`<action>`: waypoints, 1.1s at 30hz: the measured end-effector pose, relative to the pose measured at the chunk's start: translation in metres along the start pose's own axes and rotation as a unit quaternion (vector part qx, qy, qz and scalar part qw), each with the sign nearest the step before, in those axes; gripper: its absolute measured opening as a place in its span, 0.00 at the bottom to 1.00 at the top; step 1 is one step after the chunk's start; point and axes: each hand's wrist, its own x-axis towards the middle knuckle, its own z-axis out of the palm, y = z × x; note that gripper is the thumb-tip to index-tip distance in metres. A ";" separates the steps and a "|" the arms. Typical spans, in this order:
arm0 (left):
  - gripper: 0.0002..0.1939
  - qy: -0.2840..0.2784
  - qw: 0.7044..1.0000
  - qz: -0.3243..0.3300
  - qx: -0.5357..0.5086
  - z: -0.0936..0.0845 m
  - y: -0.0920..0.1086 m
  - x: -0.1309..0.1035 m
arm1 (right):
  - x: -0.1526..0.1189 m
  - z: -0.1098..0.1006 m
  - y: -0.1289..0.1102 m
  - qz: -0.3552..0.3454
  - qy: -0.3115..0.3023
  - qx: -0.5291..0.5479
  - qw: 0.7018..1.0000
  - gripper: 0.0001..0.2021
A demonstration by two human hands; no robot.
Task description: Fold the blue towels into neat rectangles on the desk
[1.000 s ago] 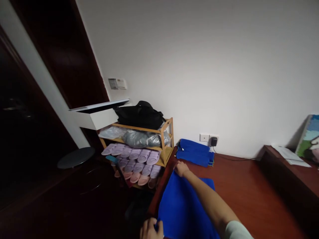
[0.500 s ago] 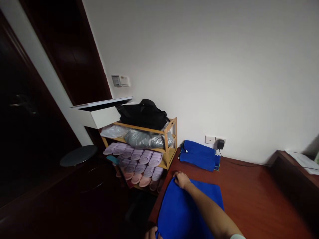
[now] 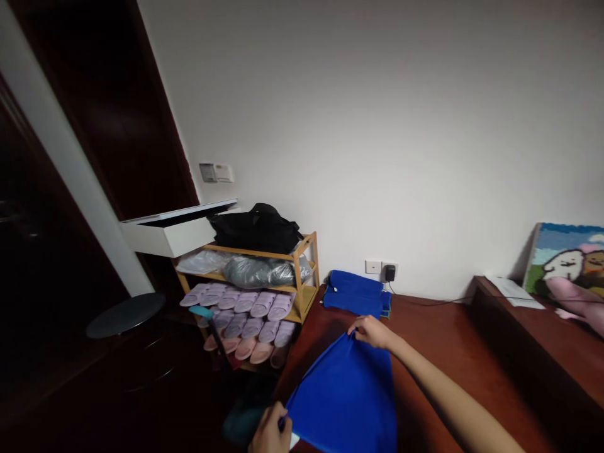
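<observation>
Leftmost, beyond the left edge of the table [image 3: 434, 340], saw a round dark stool [image 3: 126, 314], a white box [image 3: 184, 238] and a wooden rack [image 3: 297, 286], loaded with a black bag [image 3: 257, 229] above rows of lilac and pink slippers [image 3: 252, 302]. Next, toward the near end of that left edge, gripped the near left corner of the blue cloth [image 3: 346, 396] in the left hand [image 3: 270, 431], with thumb and fingers curled tight over it. Could not make out the small white patch [image 3: 294, 440] just beside that grip. Farther right, had the cloth spread over the table alongside the left edge, low on its right side and stretched on its left in a slant between both hands. At the far end of the slant, pinched a gathered peak between thumb and fingers of the right hand [image 3: 370, 330], apparently raised, just short of the folded blue bundle [image 3: 355, 292] at the table's far left corner. Since a moment earlier, had brought this pinch rightward, away from the left edge, drawing a loose bow into a straighter line. Judged the left side partly turned inward, not yet laid flat. Rightward along the far edge, saw a black plug adapter [image 3: 389, 273] with a trailing cable [image 3: 425, 303].
</observation>
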 end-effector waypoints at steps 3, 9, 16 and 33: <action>0.08 0.013 0.996 0.065 -0.053 -0.018 0.038 0.012 | -0.050 -0.047 -0.015 -0.006 0.058 -0.005 0.998 0.19; 0.13 -0.047 0.981 0.170 -0.087 -0.049 0.104 0.036 | -0.136 -0.124 -0.047 -0.045 0.102 -0.030 0.993 0.12; 0.16 -0.117 0.960 0.233 -0.102 -0.079 0.168 0.057 | -0.205 -0.167 -0.076 -0.004 0.133 0.001 0.991 0.14; 0.14 -0.218 0.916 0.294 -0.164 -0.118 0.242 0.070 | -0.283 -0.171 -0.100 0.083 0.171 0.185 0.964 0.22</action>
